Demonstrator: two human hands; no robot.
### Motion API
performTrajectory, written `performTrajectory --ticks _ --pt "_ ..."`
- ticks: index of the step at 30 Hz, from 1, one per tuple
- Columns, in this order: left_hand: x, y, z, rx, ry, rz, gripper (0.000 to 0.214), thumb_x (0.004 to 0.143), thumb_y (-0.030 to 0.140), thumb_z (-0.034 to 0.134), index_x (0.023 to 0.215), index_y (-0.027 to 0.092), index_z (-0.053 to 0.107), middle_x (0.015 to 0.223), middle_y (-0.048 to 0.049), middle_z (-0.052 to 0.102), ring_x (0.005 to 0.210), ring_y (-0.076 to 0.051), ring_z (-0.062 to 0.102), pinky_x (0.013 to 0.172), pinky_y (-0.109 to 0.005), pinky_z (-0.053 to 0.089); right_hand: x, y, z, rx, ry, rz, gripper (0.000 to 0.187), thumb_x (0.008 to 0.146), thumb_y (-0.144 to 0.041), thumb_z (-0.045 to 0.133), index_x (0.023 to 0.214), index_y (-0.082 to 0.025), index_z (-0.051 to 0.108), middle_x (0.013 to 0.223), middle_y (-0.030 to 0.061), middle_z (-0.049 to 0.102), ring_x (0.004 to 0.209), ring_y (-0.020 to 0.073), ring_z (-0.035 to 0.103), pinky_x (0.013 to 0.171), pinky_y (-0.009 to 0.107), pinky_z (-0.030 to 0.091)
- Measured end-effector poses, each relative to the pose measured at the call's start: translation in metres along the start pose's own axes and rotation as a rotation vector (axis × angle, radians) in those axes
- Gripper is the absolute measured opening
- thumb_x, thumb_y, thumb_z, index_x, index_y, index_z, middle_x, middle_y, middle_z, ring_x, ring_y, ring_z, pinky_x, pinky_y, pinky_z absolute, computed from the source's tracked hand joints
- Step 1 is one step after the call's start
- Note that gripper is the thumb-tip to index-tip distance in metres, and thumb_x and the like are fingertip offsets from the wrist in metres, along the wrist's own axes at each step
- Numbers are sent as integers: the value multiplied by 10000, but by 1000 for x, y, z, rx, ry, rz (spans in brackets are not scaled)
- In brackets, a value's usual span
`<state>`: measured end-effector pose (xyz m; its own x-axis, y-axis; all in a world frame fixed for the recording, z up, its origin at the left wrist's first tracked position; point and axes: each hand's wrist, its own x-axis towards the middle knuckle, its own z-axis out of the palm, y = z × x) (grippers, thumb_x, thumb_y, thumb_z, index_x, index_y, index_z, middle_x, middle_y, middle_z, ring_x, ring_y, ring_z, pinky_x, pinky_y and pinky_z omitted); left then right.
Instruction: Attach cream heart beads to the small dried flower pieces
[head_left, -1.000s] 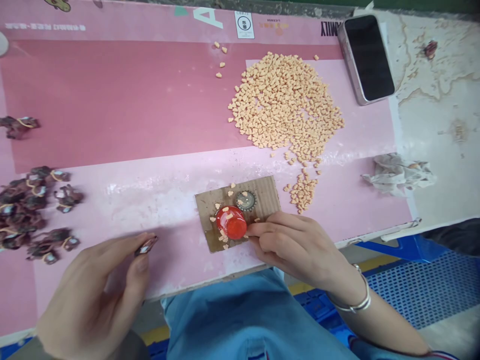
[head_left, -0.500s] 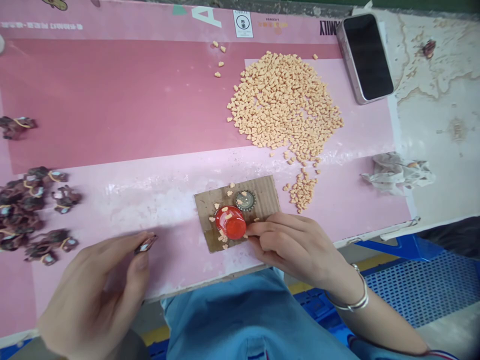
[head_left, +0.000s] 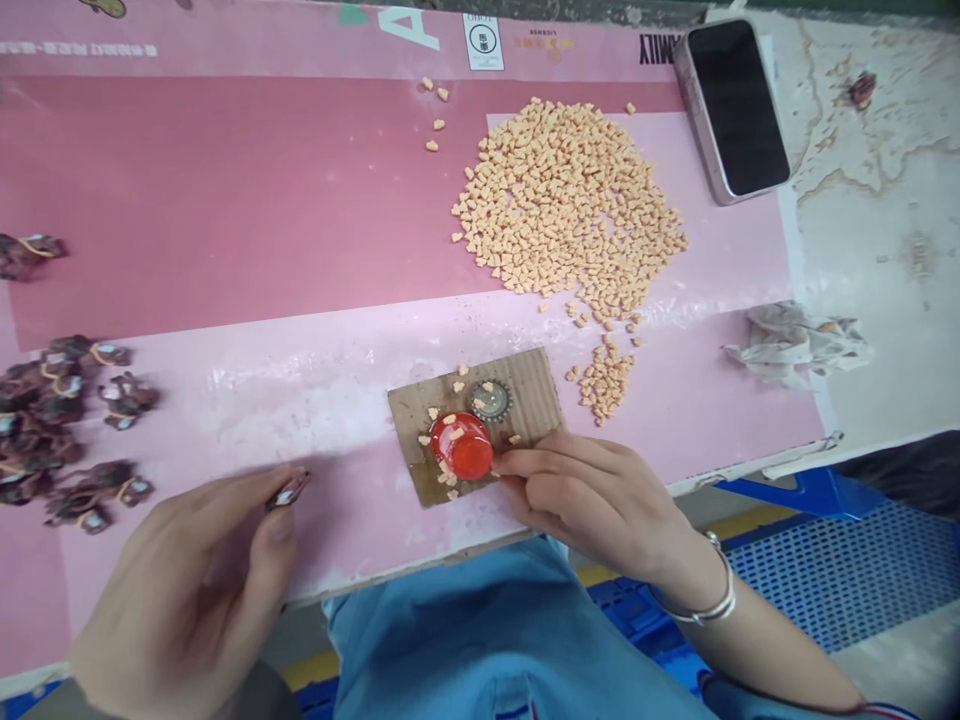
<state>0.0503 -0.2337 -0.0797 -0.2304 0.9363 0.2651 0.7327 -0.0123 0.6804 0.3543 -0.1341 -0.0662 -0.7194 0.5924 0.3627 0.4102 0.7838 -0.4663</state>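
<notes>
Red cap (head_left: 466,452) sits on cardboard (head_left: 529,395); right hand (head_left: 592,495) at its 4 o'clock edge, can't tell if that grip holds anything. Left hand (head_left: 195,580) pinches a brown figurine (head_left: 288,489), cap's 8–9 o'clock. Both virtually unmoved this past second: looks paused.
</notes>
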Motion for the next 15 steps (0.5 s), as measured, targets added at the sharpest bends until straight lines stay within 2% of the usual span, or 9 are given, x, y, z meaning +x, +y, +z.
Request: performTrajectory --ticks 6,9,11,13,15 --pt "0 13 4 -6 18 -104 243 929 220 798 1157 291 843 1033 0 843 895 -196 766 890 -322 580 -7 3 3 78 19 38 210 1015 -7 652 1013 -208 592 1005 68 847 859 159 786 816 292 690" --pt "1 12 3 -5 35 -136 256 933 205 792 1166 299 843 1043 0 841 905 -193 764 904 -322 577 -8 4 4 125 18 58 224 1007 -10 660 1014 -223 591 1018 63 853 900 160 799 831 299 703" --pt "1 5 0 -9 17 -73 318 924 185 801 1215 309 833 1059 9 843 900 -178 766 881 -298 576 -7 4 3 142 25 62 218 1029 -25 635 997 -232 577 1005 63 853 892 158 802 825 299 706" --pt "1 1 -2 -29 -40 63 383 902 174 818 1258 315 823 1055 24 848 864 -164 766 832 -272 577 -5 5 2 164 38 68 224 1048 -36 614 974 -239 555 986 63 849 879 157 807 814 292 706" --pt "1 4 0 -34 -30 51 370 911 184 807 1255 318 824 1060 27 848 873 -168 764 851 -280 581 -4 5 2 195 60 77 235 1046 -44 621 960 -246 537 975 62 847 875 160 813 796 284 704"
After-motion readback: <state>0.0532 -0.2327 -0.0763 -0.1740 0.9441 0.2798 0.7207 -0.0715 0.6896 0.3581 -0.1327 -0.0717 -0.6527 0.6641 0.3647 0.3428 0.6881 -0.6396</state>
